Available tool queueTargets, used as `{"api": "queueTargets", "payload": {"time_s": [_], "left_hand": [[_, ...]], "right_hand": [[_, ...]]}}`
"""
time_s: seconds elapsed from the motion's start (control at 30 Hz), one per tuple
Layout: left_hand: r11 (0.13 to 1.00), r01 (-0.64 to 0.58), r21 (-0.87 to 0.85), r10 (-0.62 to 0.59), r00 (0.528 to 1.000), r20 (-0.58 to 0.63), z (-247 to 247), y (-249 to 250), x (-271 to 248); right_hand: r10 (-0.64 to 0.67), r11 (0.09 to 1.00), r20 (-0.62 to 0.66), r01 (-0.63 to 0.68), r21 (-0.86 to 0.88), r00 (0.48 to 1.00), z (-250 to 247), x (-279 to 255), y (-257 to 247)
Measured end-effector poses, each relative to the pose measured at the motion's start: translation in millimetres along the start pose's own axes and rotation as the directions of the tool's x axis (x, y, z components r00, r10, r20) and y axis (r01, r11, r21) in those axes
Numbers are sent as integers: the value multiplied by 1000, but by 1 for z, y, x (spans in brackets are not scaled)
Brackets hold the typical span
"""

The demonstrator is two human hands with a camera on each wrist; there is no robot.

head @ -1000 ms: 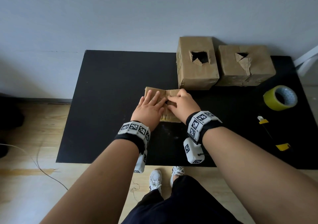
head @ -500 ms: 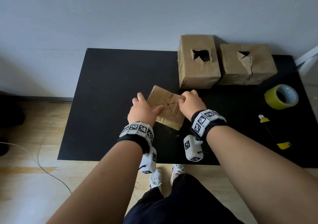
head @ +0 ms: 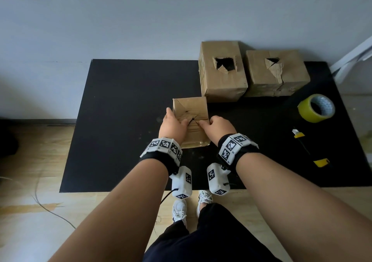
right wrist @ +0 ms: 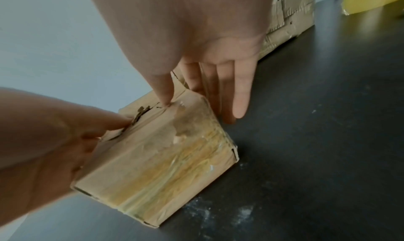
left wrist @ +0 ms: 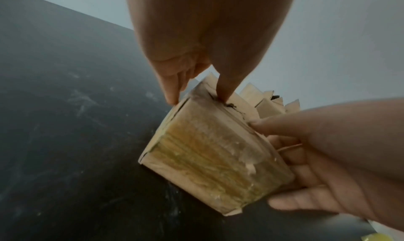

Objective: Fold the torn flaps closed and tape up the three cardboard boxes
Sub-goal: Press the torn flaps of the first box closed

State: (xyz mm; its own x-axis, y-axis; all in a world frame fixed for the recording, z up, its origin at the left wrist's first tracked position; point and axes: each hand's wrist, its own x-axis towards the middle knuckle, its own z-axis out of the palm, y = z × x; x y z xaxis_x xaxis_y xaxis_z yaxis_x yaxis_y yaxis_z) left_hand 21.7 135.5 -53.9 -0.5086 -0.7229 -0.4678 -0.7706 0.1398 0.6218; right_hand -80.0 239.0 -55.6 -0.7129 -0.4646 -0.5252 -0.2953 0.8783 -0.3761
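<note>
A small cardboard box (head: pixel 191 108) sits on the black mat (head: pixel 124 108) in front of me, its top torn in a star of cracks. My left hand (head: pixel 174 123) grips its left side, and the thumb (left wrist: pixel 225 89) presses on the torn flaps. My right hand (head: pixel 211 123) grips the right side with its thumb (right wrist: pixel 163 89) on the top and its fingers (right wrist: pixel 239 92) straight down the wall. Old yellowed tape covers the near face (right wrist: pixel 174 172). Two bigger boxes stand behind: one (head: pixel 221 84) with an open hole, one (head: pixel 279 76) with a torn flap.
A roll of yellow tape (head: pixel 316 108) lies at the right of the mat, with a yellow and black utility knife (head: pixel 310 151) nearer me. The wall runs just behind the boxes. A cable (head: pixel 50 207) trails over the wooden floor at the left.
The small box was turned, skewed half a second ago and now square to me. My hands went from lying flat on its top to gripping its sides with the thumbs on top.
</note>
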Motion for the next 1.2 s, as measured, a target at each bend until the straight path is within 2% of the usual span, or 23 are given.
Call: {"api": "queueTargets", "payload": {"time_s": [0.07, 0.17, 0.43, 0.5, 0.6, 0.67, 0.73, 0.93, 1.1, 1.2], "left_hand": [[996, 93, -16, -92, 994, 58, 6, 2, 2], [985, 162, -58, -157, 985, 74, 11, 8, 6], [987, 153, 57, -156, 986, 55, 10, 12, 10], [990, 100, 100, -105, 993, 46, 6, 13, 9], [975, -58, 215, 58, 998, 10, -2, 21, 2], [924, -172, 342, 181, 984, 5, -6, 31, -5], [858, -278, 432, 279, 958, 61, -5, 46, -10], [764, -474, 438, 439, 879, 186, 24, 103, -33], [667, -576, 472, 524, 813, 252, 77, 155, -48], [649, -576, 497, 513, 814, 273, 114, 184, -51]], "right_hand": [[10, 1000, -11, -10, 8, 1000, 3, 0, -4], [21, 1000, -25, -21, -10, 999, 5, 1, -6], [-10, 999, 14, 10, -38, 1000, -1, 6, -4], [-37, 999, 27, 38, -39, 999, -6, 3, -3], [-59, 998, -34, 59, 4, 998, -20, -6, 2], [-30, 999, -92, 34, 39, 995, -32, -12, 10], [0, 999, -139, 7, 51, 990, -44, -18, 23], [106, 993, -241, -88, 84, 965, -90, -31, 84], [152, 988, -289, -137, 73, 945, -128, -24, 145], [148, 989, -289, -134, 65, 946, -149, -16, 183]]}}
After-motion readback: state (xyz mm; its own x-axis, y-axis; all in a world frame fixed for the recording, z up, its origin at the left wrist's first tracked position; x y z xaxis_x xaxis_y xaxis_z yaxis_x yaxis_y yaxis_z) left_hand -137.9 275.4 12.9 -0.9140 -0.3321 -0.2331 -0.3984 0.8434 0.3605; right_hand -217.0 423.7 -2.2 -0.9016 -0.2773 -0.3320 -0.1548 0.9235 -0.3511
